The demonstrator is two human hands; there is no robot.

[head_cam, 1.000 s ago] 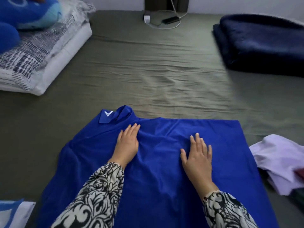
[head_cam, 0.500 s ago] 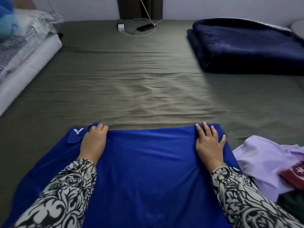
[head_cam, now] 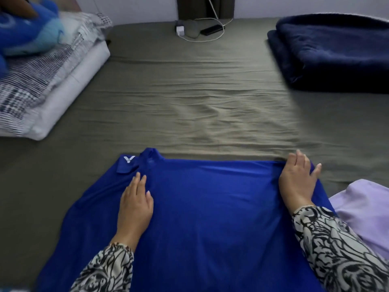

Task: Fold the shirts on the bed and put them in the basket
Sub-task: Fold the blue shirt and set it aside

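Observation:
A royal-blue shirt lies spread flat on the olive-grey bed sheet, its collar with a small white logo at the far left corner. My left hand rests flat on the cloth just below the collar, fingers straight. My right hand presses flat on the shirt's far right corner, fingers spread over the edge. A lilac shirt lies crumpled to the right of the blue one. No basket is in view.
A folded navy blanket sits at the far right. Patterned pillows with a blue plush toy on top lie at the far left. A charger, cable and phone rest at the bed's far edge.
My left hand has slid back from the far edge to below the collar. My right hand has moved further right to the shirt's far corner. The head view has shifted.

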